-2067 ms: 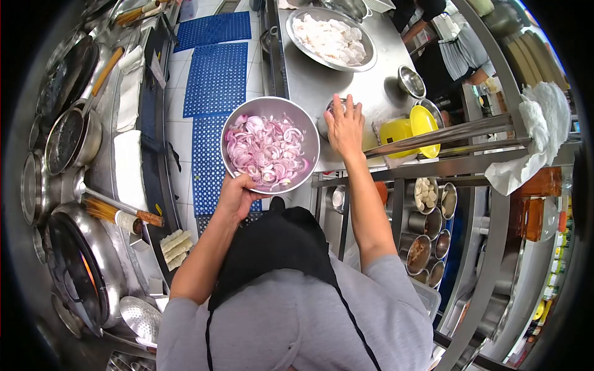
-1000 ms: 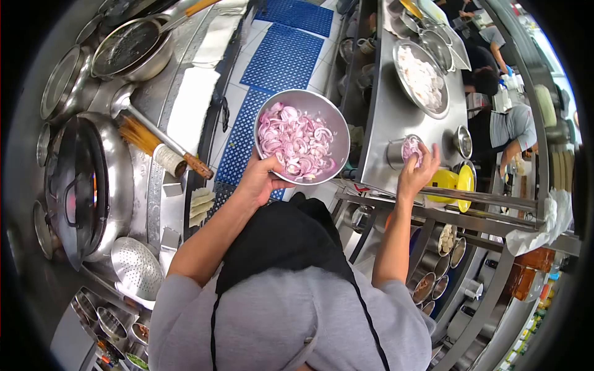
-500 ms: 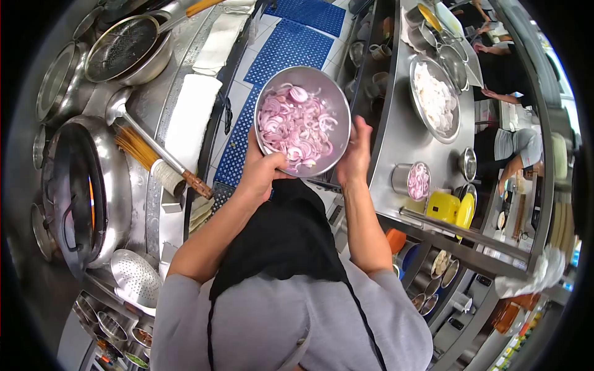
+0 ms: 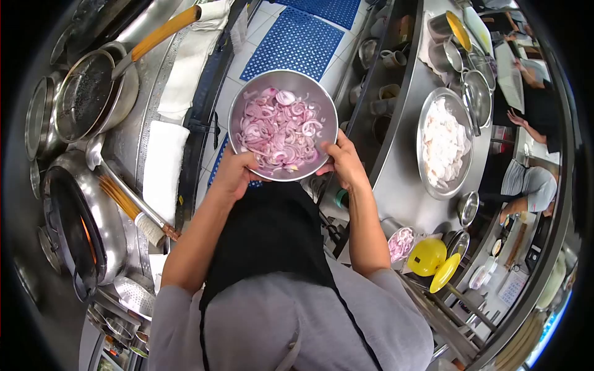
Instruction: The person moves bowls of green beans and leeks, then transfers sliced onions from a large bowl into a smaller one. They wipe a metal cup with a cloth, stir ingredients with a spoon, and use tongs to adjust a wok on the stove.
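A round metal bowl (image 4: 332,127) of sliced red onions (image 4: 281,127) is held in front of my apron, over the floor aisle. My left hand (image 4: 234,173) grips its lower left rim, thumb on the inside edge. On the lower right rim, my right hand (image 4: 344,162) is closed too, its thumb over the edge. The fingers under the bowl are hidden. To the right, on the steel counter, stands a smaller metal container with more sliced onions (image 4: 401,243). A large bowl (image 4: 422,168) of pale white pieces (image 4: 443,142) sits farther up the counter.
At left are a wok (image 4: 77,226) with flame showing, a wooden-handled pan (image 4: 86,96), a ladle (image 4: 127,173), a bamboo brush (image 4: 127,201) and folded white towels (image 4: 165,167). Yellow containers (image 4: 427,256) stand at right. Co-workers (image 4: 532,185) are beyond the counter. Blue mats (image 4: 294,43) cover the floor.
My right hand has gone from resting open against the bowl's side to gripping its rim. The bowl has shifted slightly left, and the view has turned a little.
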Demonstrator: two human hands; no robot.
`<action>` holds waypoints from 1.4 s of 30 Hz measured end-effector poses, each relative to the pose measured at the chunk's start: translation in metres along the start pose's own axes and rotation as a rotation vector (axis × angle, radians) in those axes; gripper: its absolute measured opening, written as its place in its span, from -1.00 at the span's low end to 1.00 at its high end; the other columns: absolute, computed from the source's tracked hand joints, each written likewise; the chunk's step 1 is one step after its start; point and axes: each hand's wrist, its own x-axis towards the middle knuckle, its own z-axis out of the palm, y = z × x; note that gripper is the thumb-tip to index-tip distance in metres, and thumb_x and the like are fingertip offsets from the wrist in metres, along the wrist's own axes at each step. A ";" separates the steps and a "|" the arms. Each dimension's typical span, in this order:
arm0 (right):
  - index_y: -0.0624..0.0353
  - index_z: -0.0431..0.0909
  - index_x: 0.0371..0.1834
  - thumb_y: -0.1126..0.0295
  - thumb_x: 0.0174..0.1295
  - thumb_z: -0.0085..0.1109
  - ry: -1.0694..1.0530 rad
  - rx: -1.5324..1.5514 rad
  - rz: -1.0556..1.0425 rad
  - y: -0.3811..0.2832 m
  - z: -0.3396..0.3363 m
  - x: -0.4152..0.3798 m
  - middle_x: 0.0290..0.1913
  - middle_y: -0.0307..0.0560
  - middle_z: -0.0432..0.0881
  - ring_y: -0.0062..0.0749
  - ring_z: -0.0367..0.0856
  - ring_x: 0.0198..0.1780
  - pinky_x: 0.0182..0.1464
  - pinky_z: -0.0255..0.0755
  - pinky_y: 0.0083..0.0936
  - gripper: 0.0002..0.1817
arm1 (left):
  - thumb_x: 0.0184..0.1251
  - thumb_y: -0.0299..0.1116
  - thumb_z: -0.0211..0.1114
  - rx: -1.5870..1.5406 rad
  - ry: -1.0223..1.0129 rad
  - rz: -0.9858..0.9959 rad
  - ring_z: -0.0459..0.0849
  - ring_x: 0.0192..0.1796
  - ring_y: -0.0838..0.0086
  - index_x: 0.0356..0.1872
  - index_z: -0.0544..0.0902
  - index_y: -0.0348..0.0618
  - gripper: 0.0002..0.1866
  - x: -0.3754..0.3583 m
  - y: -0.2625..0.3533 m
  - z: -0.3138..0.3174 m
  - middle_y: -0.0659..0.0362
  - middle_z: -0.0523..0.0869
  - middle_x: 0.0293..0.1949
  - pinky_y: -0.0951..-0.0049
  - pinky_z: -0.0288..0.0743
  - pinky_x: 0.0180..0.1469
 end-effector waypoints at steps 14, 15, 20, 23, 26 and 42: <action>0.44 0.33 0.19 0.61 0.22 -0.15 0.495 0.477 -0.122 0.014 -0.059 0.151 -0.15 0.24 0.64 -0.07 0.72 -0.41 -0.59 0.68 -0.35 -0.57 | 0.42 -0.26 0.31 0.221 -0.110 -0.257 0.67 0.13 0.27 0.60 0.13 0.10 -0.21 0.058 -0.007 -0.038 -0.05 0.51 0.29 0.22 0.65 0.10; 0.46 0.32 0.19 0.61 0.23 -0.16 0.594 0.552 -0.128 0.010 -0.069 0.173 -0.15 0.27 0.63 -0.02 0.72 -0.41 -0.57 0.69 -0.32 -0.57 | 0.43 -0.25 0.30 0.235 -0.087 -0.319 0.67 0.12 0.28 0.58 0.18 0.05 -0.25 0.060 -0.017 -0.049 -0.04 0.54 0.26 0.23 0.65 0.10; 0.52 0.45 0.06 0.57 0.32 -0.17 0.922 0.850 -0.283 -0.010 -0.144 0.290 -0.16 0.26 0.63 -0.01 0.70 -0.40 -0.41 0.71 -0.27 -0.68 | 0.47 -0.22 0.24 0.274 0.099 -0.517 0.69 0.11 0.33 0.53 0.27 -0.04 -0.35 0.071 -0.045 -0.086 -0.02 0.64 0.18 0.30 0.65 0.08; 0.49 0.51 -0.07 0.55 0.32 -0.18 1.019 0.875 -0.300 -0.019 -0.207 0.345 -0.26 0.15 0.64 -0.11 0.67 -0.44 -0.41 0.73 -0.36 -0.72 | 0.47 -0.23 0.21 0.308 0.177 -0.567 0.71 0.06 0.36 0.48 0.32 -0.09 -0.40 0.084 -0.054 -0.101 -0.01 0.70 0.10 0.31 0.65 0.06; 0.42 0.52 -0.16 0.52 0.33 -0.20 1.067 0.987 -0.402 -0.032 -0.261 0.382 -0.31 0.08 0.63 -0.20 0.64 -0.49 -0.45 0.72 -0.44 -0.74 | 0.47 -0.26 0.20 0.324 0.253 -0.593 0.73 0.00 0.39 0.41 0.38 -0.14 -0.46 0.099 -0.061 -0.115 0.01 0.74 0.02 0.36 0.64 0.01; 0.23 0.59 -0.07 0.28 0.42 -0.11 1.493 1.040 -0.720 -0.030 -0.458 0.492 -0.23 0.02 0.68 -0.29 0.63 -0.39 -0.45 0.61 -0.52 -0.69 | 0.45 -0.34 0.18 0.260 0.372 -0.667 0.75 -0.18 0.42 0.16 0.53 -0.22 -0.67 0.178 -0.069 -0.109 0.02 0.76 -0.14 0.44 0.67 -0.12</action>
